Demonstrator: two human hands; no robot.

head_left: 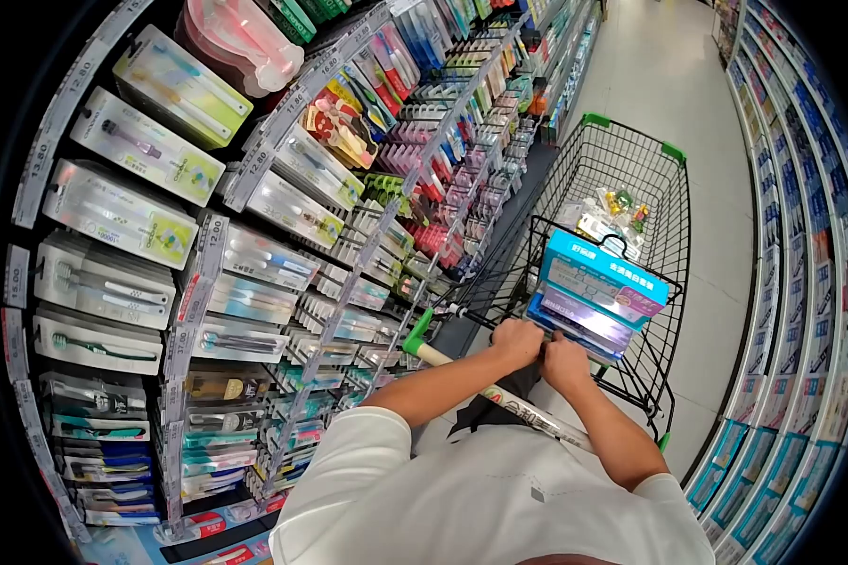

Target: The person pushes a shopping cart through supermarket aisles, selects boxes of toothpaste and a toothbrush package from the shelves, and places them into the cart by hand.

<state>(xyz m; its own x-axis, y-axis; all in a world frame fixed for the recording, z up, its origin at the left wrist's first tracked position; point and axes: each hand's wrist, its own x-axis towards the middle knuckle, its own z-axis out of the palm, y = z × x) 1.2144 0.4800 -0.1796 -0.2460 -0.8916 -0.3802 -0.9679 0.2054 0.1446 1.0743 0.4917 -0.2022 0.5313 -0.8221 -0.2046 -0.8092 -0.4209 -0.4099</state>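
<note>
Both hands meet over the near end of a black wire shopping cart [664,188], just beyond its pale handle bar [537,417]. My left hand [518,343] is curled, its fingers bent around something too small or hidden to make out. Close beside it, my right hand [563,362] is closed in the same way, with its contents hidden. Directly past the hands, a blue box [598,270] and a shiny purple-blue box [584,325] lean in the near part of the cart. Small clear and yellow packages [612,212] lie deeper in the basket.
On the left, racks hold hanging toothbrush packs [146,151] behind price strips [212,264]. Shelves of boxed goods [773,377] run along the right. The tiled aisle floor [645,56] stretches ahead between them, beyond the cart.
</note>
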